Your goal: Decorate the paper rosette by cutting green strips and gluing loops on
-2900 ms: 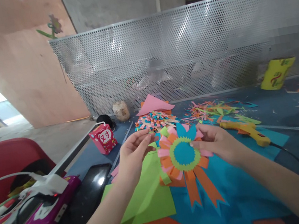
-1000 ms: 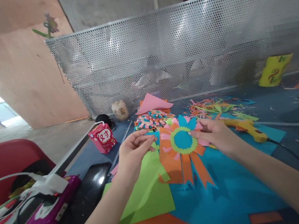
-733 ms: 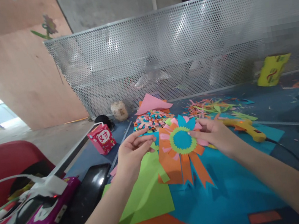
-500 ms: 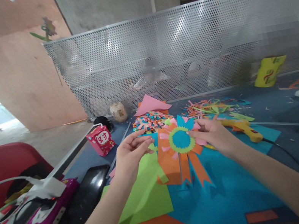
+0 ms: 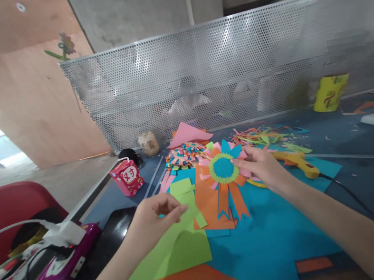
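My right hand (image 5: 262,164) pinches the right edge of a paper rosette (image 5: 223,167) between thumb and fingers. The rosette has a blue centre, a green zigzag ring, pink and orange strips around it, blue leaf shapes on top and two notched orange tails hanging down. My left hand (image 5: 159,212) hovers over a green paper sheet (image 5: 178,252), its fingers loosely curled, the thumb apart and nothing visible in it. Behind the rosette lies an orange paper sheet (image 5: 206,199). Large blue paper (image 5: 264,247) spreads beneath. A yellow glue gun (image 5: 301,163) lies beside my right hand.
Fringed paper flowers (image 5: 184,154) and paper scraps (image 5: 262,135) lie at the back before a perforated metal screen (image 5: 160,67). Left stand a red drink carton (image 5: 126,177), a black phone (image 5: 116,229) and a purple power strip (image 5: 71,262). A person sits behind the screen.
My left hand has moved away from the rosette, down and to the left, and its fingers have curled. My right hand keeps hold of the rosette, which now sits slightly further left.
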`<state>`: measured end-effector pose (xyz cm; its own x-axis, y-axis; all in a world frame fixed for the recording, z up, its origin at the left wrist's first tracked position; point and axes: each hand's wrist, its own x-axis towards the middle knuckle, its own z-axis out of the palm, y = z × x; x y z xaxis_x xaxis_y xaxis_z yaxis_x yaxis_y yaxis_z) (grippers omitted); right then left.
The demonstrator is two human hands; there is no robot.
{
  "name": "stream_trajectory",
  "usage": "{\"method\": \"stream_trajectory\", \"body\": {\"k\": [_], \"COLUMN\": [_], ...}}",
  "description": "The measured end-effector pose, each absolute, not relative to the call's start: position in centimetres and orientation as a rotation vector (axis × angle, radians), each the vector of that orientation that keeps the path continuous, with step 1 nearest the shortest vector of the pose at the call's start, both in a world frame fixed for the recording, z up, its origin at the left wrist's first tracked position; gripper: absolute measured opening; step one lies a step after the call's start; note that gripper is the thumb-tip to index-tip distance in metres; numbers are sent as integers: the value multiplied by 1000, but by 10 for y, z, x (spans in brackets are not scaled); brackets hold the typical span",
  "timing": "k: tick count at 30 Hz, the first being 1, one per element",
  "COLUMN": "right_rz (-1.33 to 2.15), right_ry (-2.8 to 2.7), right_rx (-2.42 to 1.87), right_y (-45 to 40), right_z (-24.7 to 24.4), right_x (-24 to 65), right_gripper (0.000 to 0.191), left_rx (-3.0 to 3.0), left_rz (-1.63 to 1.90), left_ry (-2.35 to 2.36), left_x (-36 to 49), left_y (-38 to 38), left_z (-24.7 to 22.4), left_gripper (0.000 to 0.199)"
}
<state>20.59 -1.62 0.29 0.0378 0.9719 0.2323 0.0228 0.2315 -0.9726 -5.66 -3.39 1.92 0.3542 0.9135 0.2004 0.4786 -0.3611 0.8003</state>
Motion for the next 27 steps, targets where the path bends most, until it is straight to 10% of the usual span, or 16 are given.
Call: {"method": "stream_trajectory", "body": {"k": [27], "right_rz": [1040], "right_ry": [-1391], "right_rx": [-908], "right_y": [-10], "right_z": [-2], "right_x": [208], "right_gripper": [27], "left_rx": [2689], "left_rz": [462], "left_ry": [1361], "left_x": [-42], "left_y": [-50], "left_z": [-22], "left_gripper": [39]}}
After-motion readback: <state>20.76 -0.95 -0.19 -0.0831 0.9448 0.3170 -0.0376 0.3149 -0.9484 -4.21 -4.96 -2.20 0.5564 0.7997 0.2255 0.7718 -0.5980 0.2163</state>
